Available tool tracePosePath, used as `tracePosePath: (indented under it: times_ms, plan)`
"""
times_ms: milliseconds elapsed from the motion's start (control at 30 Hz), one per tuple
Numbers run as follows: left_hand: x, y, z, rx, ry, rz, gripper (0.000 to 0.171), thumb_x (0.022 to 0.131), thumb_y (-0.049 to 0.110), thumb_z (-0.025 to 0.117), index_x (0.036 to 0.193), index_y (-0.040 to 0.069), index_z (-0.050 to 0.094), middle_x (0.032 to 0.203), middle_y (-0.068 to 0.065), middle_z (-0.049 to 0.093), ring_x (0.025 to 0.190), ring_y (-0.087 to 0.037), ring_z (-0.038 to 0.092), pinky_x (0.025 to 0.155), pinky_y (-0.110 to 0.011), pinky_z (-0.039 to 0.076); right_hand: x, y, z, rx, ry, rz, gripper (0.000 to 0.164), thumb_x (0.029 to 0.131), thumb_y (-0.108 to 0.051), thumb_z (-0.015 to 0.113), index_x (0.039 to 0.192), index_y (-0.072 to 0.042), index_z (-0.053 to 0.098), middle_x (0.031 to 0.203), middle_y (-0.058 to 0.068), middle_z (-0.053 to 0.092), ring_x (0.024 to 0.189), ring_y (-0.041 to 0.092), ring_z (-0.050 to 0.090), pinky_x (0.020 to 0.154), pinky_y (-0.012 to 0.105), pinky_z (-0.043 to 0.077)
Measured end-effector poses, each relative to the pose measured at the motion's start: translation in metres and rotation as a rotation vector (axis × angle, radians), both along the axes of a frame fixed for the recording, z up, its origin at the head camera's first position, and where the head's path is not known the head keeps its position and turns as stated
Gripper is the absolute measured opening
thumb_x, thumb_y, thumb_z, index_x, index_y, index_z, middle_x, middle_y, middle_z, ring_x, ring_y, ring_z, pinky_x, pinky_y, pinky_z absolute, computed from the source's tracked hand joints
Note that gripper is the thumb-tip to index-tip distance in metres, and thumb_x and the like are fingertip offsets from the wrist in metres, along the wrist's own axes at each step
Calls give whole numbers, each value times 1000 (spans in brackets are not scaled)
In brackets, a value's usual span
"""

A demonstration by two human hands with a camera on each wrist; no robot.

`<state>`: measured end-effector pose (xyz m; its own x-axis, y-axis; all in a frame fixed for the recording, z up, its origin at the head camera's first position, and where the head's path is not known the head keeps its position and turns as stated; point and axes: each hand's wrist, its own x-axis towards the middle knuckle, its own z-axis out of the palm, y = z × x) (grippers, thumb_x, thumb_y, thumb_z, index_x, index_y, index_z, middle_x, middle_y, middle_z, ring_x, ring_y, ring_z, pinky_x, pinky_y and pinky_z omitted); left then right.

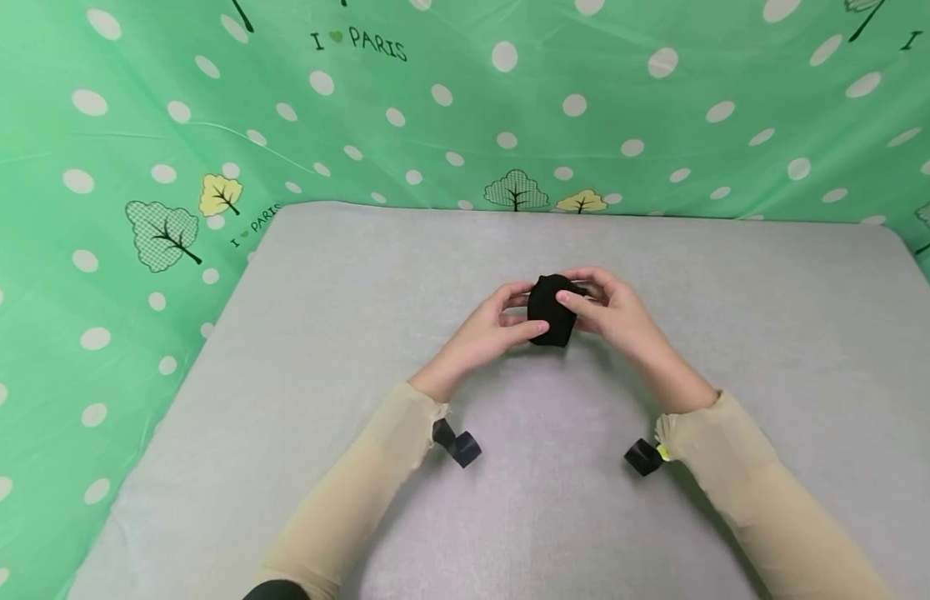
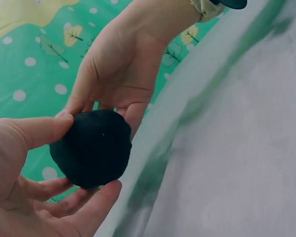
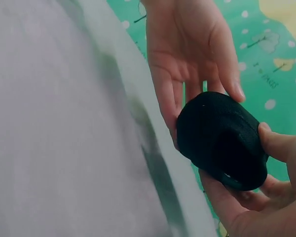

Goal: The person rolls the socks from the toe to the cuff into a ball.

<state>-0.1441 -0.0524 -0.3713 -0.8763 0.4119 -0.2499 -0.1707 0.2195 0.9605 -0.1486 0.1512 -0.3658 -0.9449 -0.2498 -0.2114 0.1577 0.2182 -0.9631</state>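
Note:
A black balled-up sock (image 1: 552, 312) is held just above the grey table, between both hands. My left hand (image 1: 489, 332) grips its left side, thumb on the near face and fingers behind. On the other side my right hand (image 1: 617, 318) pinches it, its thumb near the top. The left wrist view shows the sock (image 2: 93, 148) as a smooth, rounded bundle. A dark folded opening shows in the sock (image 3: 219, 133) in the right wrist view, facing the right palm. Some fingertips of both hands are hidden behind it.
The grey table (image 1: 285, 350) has a green dotted curtain (image 1: 450, 92) along its back and left side. Small black wrist cameras stick out from the left cuff (image 1: 465, 448) and the right cuff (image 1: 643, 457), over the table.

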Motion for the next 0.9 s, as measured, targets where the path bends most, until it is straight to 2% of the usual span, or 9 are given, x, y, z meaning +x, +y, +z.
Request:
tracePosePath:
  times_ms: [133, 367, 633, 900]
  plan:
    - [-2, 0, -5, -20, -18, -6, 63, 96, 12, 65, 151, 6, 35, 151, -17, 44, 128, -34, 58, 98, -38, 55, -6, 1, -8, 14, -43, 9, 48, 102, -26, 57, 137, 1, 40, 139, 24, 51, 98, 0, 61, 80, 16, 55]
    - [-3, 2, -13, -40, -46, -33, 58, 97, 10, 62, 148, 0, 38, 152, -18, 43, 124, -34, 60, 96, -35, 56, -12, 6, -18, 98, -105, 48, 53, 102, -33, 54, 136, 5, 39, 124, 13, 47, 95, 7, 59, 82, 20, 56]
    - [-2, -2, -13, -24, -87, -11, 59, 98, 11, 61, 151, 3, 35, 155, -16, 41, 129, -34, 56, 101, -39, 53, -14, 25, -16, 78, -119, 91, 52, 104, -27, 52, 138, 10, 42, 134, 22, 53, 96, 1, 62, 90, 25, 57]
    - [-4, -8, -10, -35, -84, 6, 61, 98, 11, 61, 151, 3, 33, 155, -16, 40, 130, -35, 55, 103, -38, 52, -11, 43, -15, 19, -118, 88, 49, 103, -23, 54, 136, 12, 43, 108, -8, 62, 94, -2, 66, 88, 22, 57]
